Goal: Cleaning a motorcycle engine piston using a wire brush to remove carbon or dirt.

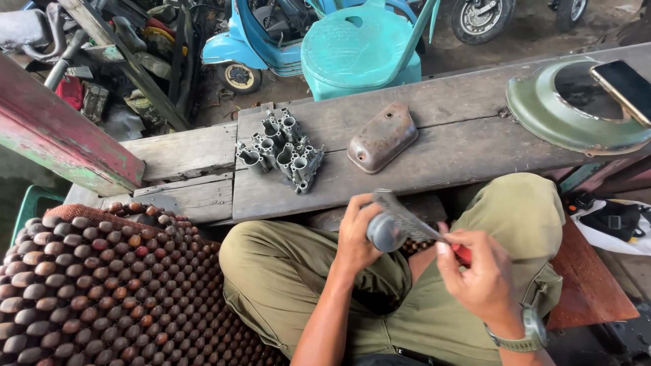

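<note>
My left hand (357, 234) grips a small grey metal part (388, 230) with a rounded end, held over my lap. My right hand (478, 271) holds a red-handled tool (462, 254) whose tip touches that part. A flat grey piece (407, 215) lies across the part, between the two hands. On the wooden bench (447, 149) in front of me sit a grey cast-metal body with several round ports (281, 149) and a rusty brown metal cover (382, 135). I wear olive trousers and a wristwatch on my right wrist.
A green metal ring cover (566, 115) with a phone (627, 85) on it lies at the bench's right end. A wooden-bead mat (95, 285) covers the seat on my left. A teal plastic chair (363, 44), a blue scooter (251, 41) and scrap parts stand beyond the bench.
</note>
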